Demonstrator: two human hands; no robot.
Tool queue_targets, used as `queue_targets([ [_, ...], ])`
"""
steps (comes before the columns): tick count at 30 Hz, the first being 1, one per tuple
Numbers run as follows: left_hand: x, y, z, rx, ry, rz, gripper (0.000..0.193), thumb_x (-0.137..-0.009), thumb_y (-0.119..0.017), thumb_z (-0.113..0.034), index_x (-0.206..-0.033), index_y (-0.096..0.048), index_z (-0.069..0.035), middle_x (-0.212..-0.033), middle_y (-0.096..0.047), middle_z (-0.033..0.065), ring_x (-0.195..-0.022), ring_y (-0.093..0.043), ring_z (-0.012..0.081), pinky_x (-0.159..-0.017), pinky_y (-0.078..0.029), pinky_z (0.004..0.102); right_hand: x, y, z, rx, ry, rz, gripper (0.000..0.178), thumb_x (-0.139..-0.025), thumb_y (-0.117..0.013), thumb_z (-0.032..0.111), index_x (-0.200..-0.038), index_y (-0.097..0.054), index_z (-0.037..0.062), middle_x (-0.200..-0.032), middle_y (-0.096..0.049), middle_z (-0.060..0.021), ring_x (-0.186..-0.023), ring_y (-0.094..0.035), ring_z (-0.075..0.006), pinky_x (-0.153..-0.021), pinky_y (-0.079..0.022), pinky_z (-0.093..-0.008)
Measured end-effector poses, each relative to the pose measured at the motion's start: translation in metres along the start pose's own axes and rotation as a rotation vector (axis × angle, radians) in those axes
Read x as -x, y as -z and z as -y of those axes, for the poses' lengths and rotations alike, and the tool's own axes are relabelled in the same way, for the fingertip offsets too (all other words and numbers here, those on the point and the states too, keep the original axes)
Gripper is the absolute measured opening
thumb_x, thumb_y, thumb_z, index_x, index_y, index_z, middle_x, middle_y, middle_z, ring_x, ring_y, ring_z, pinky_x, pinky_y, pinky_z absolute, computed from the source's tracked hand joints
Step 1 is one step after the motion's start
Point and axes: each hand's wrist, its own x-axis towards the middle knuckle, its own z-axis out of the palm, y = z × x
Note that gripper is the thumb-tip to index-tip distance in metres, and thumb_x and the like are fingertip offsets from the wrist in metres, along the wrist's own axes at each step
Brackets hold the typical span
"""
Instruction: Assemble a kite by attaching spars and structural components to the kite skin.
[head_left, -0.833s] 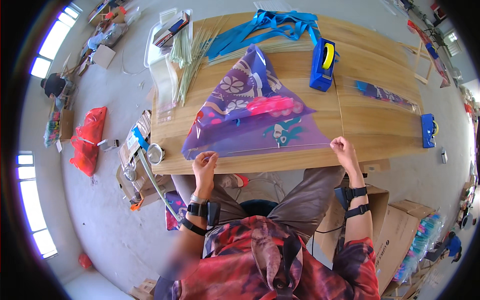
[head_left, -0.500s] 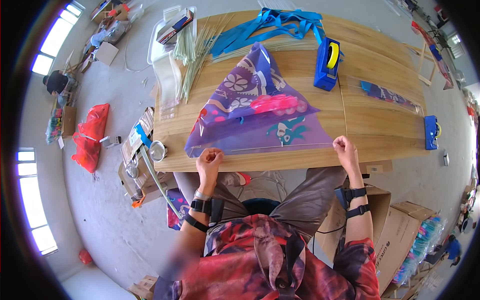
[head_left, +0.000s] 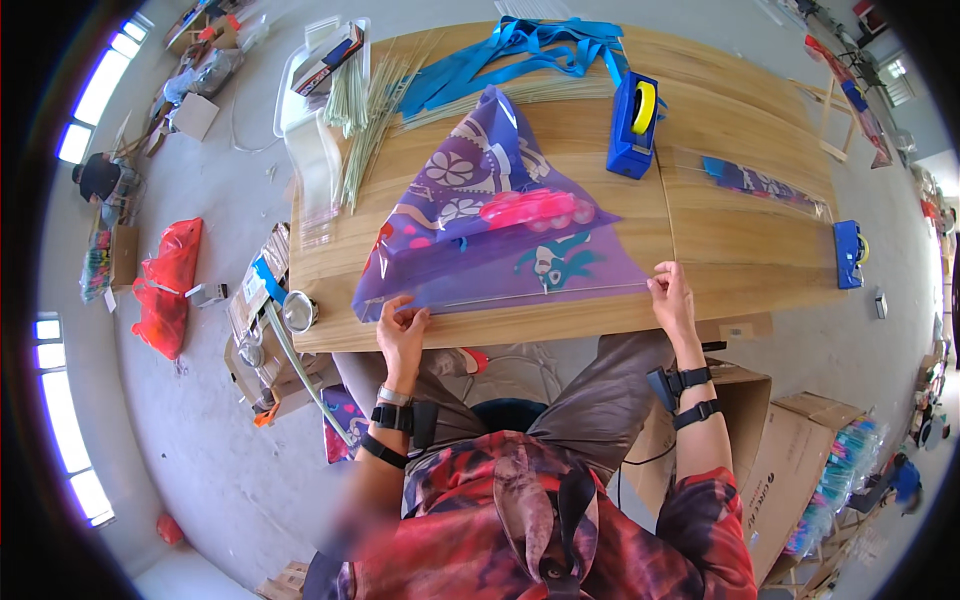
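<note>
A thin purple printed sheet (head_left: 470,235), roughly triangular and partly folded, lies on the wooden table, its long edge toward me. Along that edge runs a thin pale rod (head_left: 500,298). My right hand (head_left: 676,300) pinches the rod's right end between thumb and fingertips, at the sheet's right corner. At the near left corner, my left hand (head_left: 403,335) rests by the table edge with thumb and fingers parted; nothing shows between them. Pink and teal figures show on the sheet.
Beyond the sheet stands a blue tape dispenser (head_left: 632,125); another dispenser (head_left: 850,255) sits at the right edge. Pale thin sticks (head_left: 365,120), blue ribbons (head_left: 510,55) and a white tray (head_left: 292,100) lie at the back. A small round tin (head_left: 299,312) stands at the left corner.
The whole view has shifted slightly, so the table appears further left. My left fingers have parted from a closed pinch. My right fingers have loosened somewhat but stay at the rod's end.
</note>
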Motion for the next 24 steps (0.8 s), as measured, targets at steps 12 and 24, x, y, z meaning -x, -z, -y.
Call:
queue_targets([
  [12,-0.002,-0.004,0.005,-0.031,-0.020,-0.040,0.030,-0.090,-0.076,-0.005,-0.115,-0.061,0.000,-0.085,-0.069,0.0041,-0.072,-0.061,0.0089,-0.063,-0.046,0.0228,0.000,-0.006,-0.003,0.002,-0.018,-0.041,0.027,-0.094,-0.069,0.004,-0.117,-0.053,0.0043,-0.092,-0.069,-0.0138,-0.084,-0.069,-0.0308,-0.078,-0.054,-0.0413],
  [24,-0.006,-0.005,0.012,-0.019,-0.010,-0.076,0.030,-0.087,-0.079,-0.006,-0.110,-0.062,0.001,-0.088,-0.070,0.0061,-0.077,-0.065,0.0104,-0.071,-0.053,0.0247,0.008,-0.016,0.000,0.032,-0.004,-0.115,0.029,-0.096,-0.067,0.003,-0.119,-0.052,0.0059,-0.090,-0.068,-0.0138,-0.081,-0.068,-0.0308,-0.074,-0.054,-0.0419],
])
